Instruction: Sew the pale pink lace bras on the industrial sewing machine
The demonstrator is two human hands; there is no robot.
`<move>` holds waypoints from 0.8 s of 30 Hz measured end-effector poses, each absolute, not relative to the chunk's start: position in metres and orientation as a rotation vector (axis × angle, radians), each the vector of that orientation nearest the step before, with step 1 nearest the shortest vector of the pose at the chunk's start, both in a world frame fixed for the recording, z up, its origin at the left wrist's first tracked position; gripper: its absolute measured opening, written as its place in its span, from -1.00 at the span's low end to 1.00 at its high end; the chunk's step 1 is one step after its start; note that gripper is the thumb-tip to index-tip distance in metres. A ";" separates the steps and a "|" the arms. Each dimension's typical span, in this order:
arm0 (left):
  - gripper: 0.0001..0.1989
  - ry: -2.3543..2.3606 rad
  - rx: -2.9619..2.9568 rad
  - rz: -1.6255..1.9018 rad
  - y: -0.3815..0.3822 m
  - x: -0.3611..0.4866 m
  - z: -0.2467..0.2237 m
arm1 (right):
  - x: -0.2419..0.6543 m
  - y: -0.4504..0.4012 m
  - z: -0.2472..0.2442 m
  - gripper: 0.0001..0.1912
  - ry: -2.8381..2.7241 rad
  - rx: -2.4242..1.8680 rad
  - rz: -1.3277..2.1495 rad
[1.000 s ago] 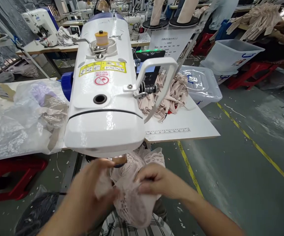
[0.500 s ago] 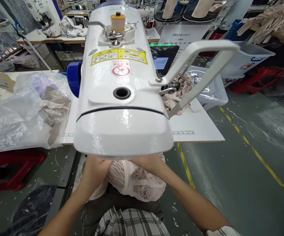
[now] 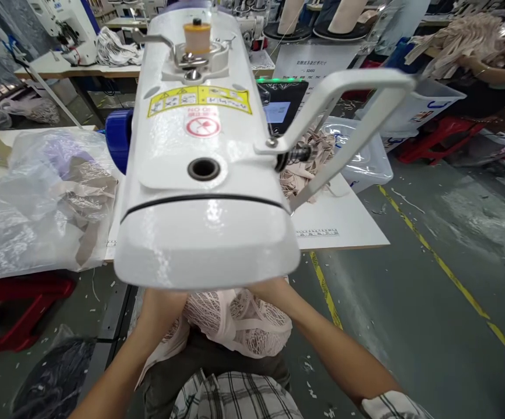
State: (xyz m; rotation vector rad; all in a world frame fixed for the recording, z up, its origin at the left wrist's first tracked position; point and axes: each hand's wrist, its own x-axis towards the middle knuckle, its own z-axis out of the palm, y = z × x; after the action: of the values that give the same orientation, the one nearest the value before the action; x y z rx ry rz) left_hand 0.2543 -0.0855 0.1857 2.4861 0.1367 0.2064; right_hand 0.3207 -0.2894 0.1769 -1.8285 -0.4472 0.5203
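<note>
A pale pink lace bra point(image 3: 252, 326) hangs over my lap, its upper edge going out of sight beneath the white sewing machine head point(image 3: 208, 244). My left hand point(image 3: 162, 305) is at the left side of the bra, touching it; its fingers are hidden by the machine. At the bra's upper right lies my right hand point(image 3: 274, 291), with fingers also covered by the machine head. The needle area is out of view, so I cannot tell how the fingers meet the fabric.
A white lifting handle point(image 3: 366, 116) juts out at the machine's right. Beige straps point(image 3: 300, 174) are heaped on the table point(image 3: 343, 224) beside a clear bin point(image 3: 370, 166). Plastic-bagged fabric point(image 3: 38, 203) lies left, above a red stool point(image 3: 29, 314). Another person's arm shows far right.
My view has shifted slightly, so the machine appears further left. My left hand is further under the machine head, with less of it showing. The bra has hardly moved.
</note>
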 end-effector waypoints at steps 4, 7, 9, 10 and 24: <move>-0.79 0.133 2.477 0.168 -0.075 0.251 0.182 | 0.317 -0.292 0.166 -0.63 -0.443 -1.821 0.491; -0.73 0.275 2.454 0.230 -0.065 0.236 0.161 | 0.314 -0.297 0.156 -0.62 -0.431 -1.808 0.502; -0.63 0.382 2.383 0.295 -0.062 0.220 0.138 | 0.312 -0.302 0.149 -0.59 -0.408 -1.794 0.502; -0.56 0.399 2.330 0.314 -0.063 0.210 0.126 | 0.311 -0.304 0.146 -0.58 -0.400 -1.785 0.498; -0.27 0.226 2.186 0.170 -0.125 0.143 0.017 | 0.297 -0.329 0.128 -0.51 -0.386 -1.750 0.447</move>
State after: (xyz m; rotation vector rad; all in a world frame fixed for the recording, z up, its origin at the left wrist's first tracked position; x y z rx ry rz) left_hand 0.1434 -0.1252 0.0168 2.1861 0.2265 0.1704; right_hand 0.2970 -0.3286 0.1275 -1.7496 -0.3860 0.4472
